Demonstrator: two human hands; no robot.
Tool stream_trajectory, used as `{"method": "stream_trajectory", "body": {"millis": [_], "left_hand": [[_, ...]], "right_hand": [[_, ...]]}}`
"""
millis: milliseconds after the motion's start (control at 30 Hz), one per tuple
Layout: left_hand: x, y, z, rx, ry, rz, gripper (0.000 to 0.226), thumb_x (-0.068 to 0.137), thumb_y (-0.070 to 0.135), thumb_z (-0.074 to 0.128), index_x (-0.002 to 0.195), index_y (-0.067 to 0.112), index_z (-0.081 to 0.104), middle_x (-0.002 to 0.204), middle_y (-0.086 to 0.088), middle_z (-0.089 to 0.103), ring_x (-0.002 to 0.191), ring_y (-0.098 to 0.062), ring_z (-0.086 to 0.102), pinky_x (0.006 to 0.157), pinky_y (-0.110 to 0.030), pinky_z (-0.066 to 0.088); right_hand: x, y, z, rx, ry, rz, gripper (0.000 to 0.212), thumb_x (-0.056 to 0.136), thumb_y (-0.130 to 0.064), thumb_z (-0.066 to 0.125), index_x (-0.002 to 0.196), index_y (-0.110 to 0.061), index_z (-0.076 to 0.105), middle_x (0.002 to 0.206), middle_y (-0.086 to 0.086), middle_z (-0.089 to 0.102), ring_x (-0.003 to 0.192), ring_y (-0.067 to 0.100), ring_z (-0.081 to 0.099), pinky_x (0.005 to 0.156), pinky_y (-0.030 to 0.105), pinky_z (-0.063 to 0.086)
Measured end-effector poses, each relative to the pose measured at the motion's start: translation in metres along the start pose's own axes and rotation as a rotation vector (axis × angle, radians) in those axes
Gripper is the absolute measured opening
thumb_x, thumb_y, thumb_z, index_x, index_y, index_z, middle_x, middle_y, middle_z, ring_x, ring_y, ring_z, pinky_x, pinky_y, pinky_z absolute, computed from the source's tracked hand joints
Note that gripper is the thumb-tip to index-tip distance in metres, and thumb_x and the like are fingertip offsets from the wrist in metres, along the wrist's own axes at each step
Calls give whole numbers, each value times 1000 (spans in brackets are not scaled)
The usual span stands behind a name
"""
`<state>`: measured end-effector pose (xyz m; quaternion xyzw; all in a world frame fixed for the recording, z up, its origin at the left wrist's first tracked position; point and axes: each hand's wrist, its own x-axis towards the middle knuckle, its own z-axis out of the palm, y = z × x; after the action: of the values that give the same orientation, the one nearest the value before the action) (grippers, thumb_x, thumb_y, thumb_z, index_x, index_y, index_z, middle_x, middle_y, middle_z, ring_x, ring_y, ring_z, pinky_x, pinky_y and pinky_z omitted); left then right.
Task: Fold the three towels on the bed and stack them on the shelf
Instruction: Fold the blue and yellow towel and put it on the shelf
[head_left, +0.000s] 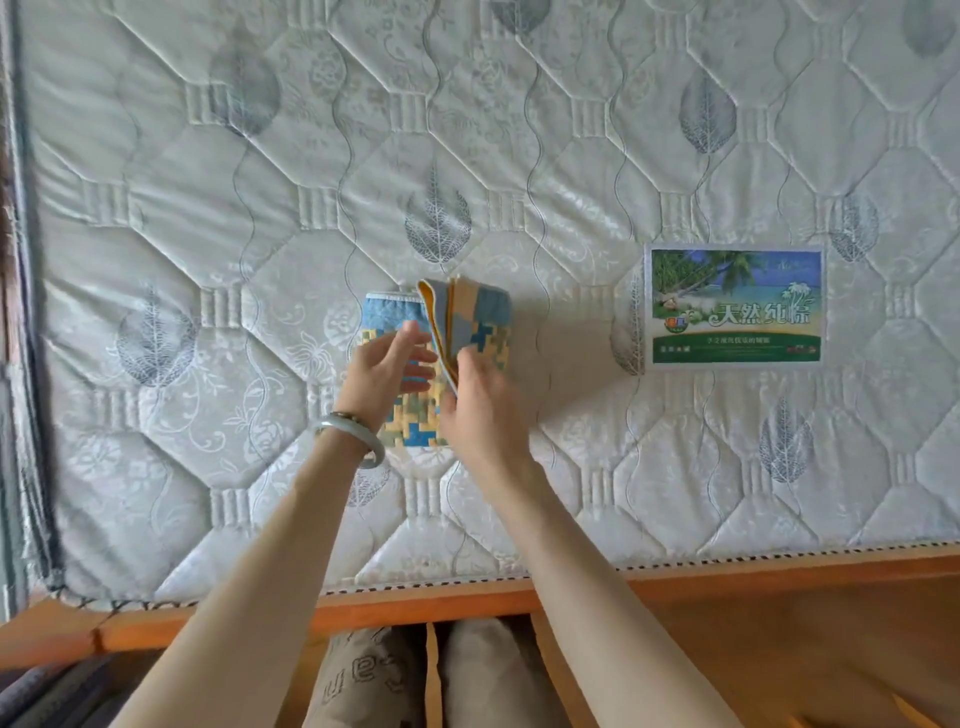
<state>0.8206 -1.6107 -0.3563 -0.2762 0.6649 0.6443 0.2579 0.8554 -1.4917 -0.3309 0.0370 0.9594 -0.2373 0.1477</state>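
A small blue, yellow and orange patterned towel lies flat on the quilted mattress, near its middle. My right hand grips the edge of a similar folded patterned towel and holds it tilted up above the flat one's right side. My left hand, a pale bangle on its wrist, hovers open over the flat towel, fingers spread toward the raised one. Whether the raised bundle is one towel or more, I cannot tell. No shelf is in view.
A printed label with a beach picture is sewn onto the mattress to the right. The orange wooden bed frame runs along the near edge. My knees in beige trousers show below it.
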Motion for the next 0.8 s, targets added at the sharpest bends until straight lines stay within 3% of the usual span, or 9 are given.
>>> {"method": "stream_trajectory", "body": {"millis": [100, 233, 333, 400, 467, 567, 633, 733, 800], "left_hand": [[6, 1, -15, 147, -48, 17, 52, 91, 43, 57, 86, -9, 56, 76, -13, 53, 65, -17, 55, 54, -23, 52], [28, -12, -27, 377, 51, 36, 41, 75, 32, 69, 83, -6, 54, 72, -9, 52, 65, -17, 47, 61, -33, 42], [44, -22, -31, 480, 151, 9, 18, 83, 16, 61, 91, 1, 55, 75, -8, 54, 69, -21, 48, 59, -33, 40], [50, -28, -32, 499, 164, 1, 14, 86, 16, 58, 95, 8, 51, 72, -3, 52, 67, -22, 49, 53, -30, 37], [54, -34, -32, 504, 184, 18, 21, 87, 14, 55, 106, 9, 48, 72, -4, 51, 67, -23, 48, 53, -31, 34], [57, -47, -29, 517, 259, 101, 46, 86, 7, 56, 129, 6, 40, 103, -15, 57, 88, -30, 54, 70, -31, 36], [57, -56, -30, 653, 341, 177, 65, 84, 14, 62, 141, 6, 31, 133, -19, 46, 116, -35, 48, 90, -37, 37], [51, -64, -35, 1107, 413, 425, 72, 86, 26, 59, 148, 11, 25, 151, -18, 31, 134, -37, 37, 107, -47, 29], [49, -69, -34, 1351, 268, 702, 67, 87, 15, 51, 149, 13, 24, 154, -16, 27, 140, -35, 29, 113, -48, 24]], "right_hand": [[1, -29, 39, -13, 119, 71, 28, 65, -4, 77, 87, -3, 59, 68, 10, 62, 52, 29, 61, 38, 24, 35], [4, -43, 79, 65, 112, 90, 26, 61, -5, 74, 82, -3, 59, 67, 9, 60, 53, 26, 61, 38, 27, 42], [-7, -36, 98, 13, 93, -79, 22, 72, -23, 58, 87, -7, 61, 79, 9, 62, 74, 29, 62, 66, 36, 48], [-13, -25, 107, -58, 63, -92, 38, 78, -28, 48, 108, -9, 62, 111, 12, 63, 108, 32, 57, 94, 46, 39], [-21, -9, 117, -126, 47, -53, 51, 84, -32, 44, 130, -13, 53, 141, 14, 47, 134, 31, 38, 111, 53, 24], [-43, 14, 135, -223, -100, -157, 59, 93, -43, 41, 144, -13, 37, 153, 13, 31, 143, 31, 24, 114, 55, 15], [-60, 20, 143, -228, -185, -231, 60, 94, -44, 39, 146, -14, 31, 155, 11, 28, 143, 31, 24, 112, 56, 20], [-54, 21, 127, -7, -88, -208, 49, 93, -25, 36, 140, -15, 35, 153, 12, 31, 142, 29, 25, 115, 52, 16], [-29, 27, 108, 46, 57, -107, 47, 93, -16, 34, 140, -12, 39, 154, 16, 28, 144, 29, 20, 118, 47, 13]]}}
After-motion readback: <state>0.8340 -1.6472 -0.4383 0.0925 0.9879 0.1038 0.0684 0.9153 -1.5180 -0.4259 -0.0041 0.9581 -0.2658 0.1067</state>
